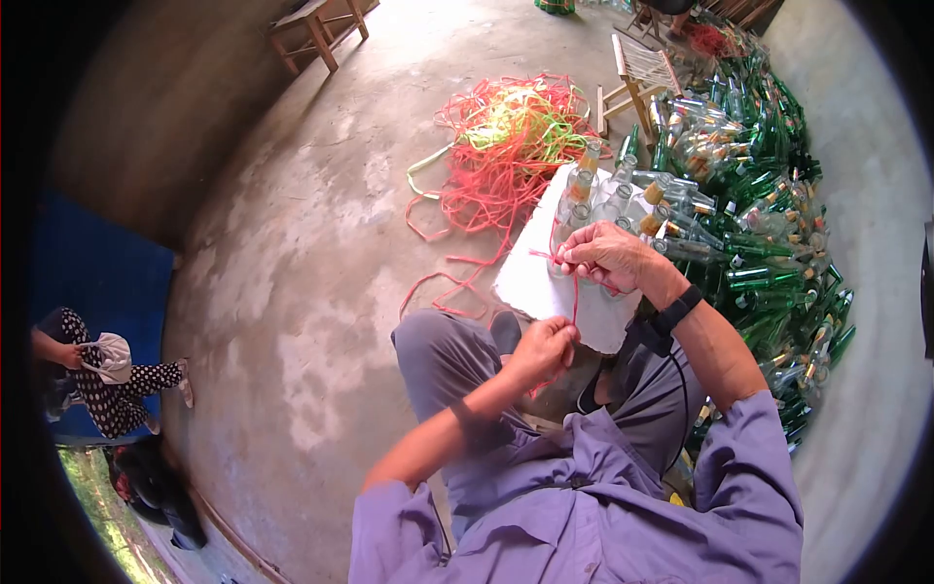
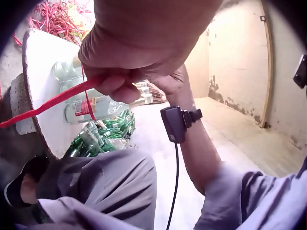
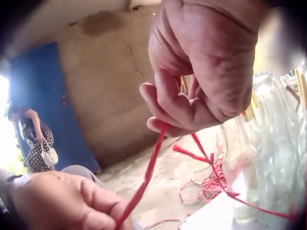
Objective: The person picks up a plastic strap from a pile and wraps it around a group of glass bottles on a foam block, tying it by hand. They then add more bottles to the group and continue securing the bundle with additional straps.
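A red plastic strip [image 1: 575, 302] runs taut between the two hands. My left hand [image 1: 541, 351] grips its lower end, over the knees; in the right wrist view that hand [image 3: 72, 203] is at the lower left. Thumb and fingers of my right hand [image 1: 611, 257] pinch the strip higher up, with a short loose end beside them. Clear glass bottles [image 1: 611, 202] stand grouped on a white board [image 1: 530, 282], right by the right hand. The red strip passes across these bottles, past a red-labelled bottle [image 2: 79, 111] in the left wrist view. The right fingers partly hide the crossing of the strip.
A tangled heap of red and yellow-green strips [image 1: 511, 136] lies on the floor beyond the board. Many green and clear bottles [image 1: 769, 234] are piled along the right wall. A small wooden stool [image 1: 637, 78] stands behind. At far left is a person in dotted trousers [image 1: 122, 389].
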`<move>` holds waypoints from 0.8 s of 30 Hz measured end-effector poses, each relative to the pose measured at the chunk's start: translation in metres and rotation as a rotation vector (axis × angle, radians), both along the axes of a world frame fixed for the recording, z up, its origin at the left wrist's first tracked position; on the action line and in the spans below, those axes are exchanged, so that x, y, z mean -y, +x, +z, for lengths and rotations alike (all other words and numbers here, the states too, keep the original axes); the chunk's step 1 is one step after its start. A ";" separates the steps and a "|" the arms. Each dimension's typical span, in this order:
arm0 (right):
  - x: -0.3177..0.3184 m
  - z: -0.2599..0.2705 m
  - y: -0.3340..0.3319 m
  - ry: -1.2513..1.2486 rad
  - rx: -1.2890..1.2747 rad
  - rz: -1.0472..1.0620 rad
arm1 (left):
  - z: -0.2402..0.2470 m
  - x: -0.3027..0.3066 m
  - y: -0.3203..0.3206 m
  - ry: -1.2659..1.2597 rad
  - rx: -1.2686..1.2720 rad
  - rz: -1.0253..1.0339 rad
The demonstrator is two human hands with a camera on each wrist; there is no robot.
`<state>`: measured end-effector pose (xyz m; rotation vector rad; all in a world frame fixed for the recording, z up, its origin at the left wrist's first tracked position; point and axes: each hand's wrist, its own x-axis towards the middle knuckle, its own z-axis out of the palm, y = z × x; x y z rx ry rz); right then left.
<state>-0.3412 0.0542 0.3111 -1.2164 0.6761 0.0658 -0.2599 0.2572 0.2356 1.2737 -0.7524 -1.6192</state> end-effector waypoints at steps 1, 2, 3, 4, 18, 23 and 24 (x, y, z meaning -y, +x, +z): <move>-0.001 0.010 0.004 -0.003 -0.003 0.002 | 0.005 0.009 0.005 0.005 -0.036 0.067; -0.002 0.020 0.009 -0.097 -0.034 0.025 | 0.010 0.019 0.009 0.011 -0.073 0.132; -0.003 0.028 0.014 -0.192 -0.065 0.047 | 0.010 0.030 0.010 0.026 -0.084 0.214; -0.002 0.033 0.018 -0.195 -0.068 0.044 | 0.010 0.041 0.011 0.023 -0.088 0.211; 0.048 0.021 0.044 -1.544 -0.067 0.567 | -0.022 0.117 0.012 -0.112 -0.318 0.516; 0.045 0.022 0.030 -1.517 0.000 0.455 | -0.033 0.125 0.007 -0.084 -0.245 0.526; 0.044 0.020 0.028 -1.518 0.000 0.456 | -0.033 0.125 0.006 -0.085 -0.245 0.526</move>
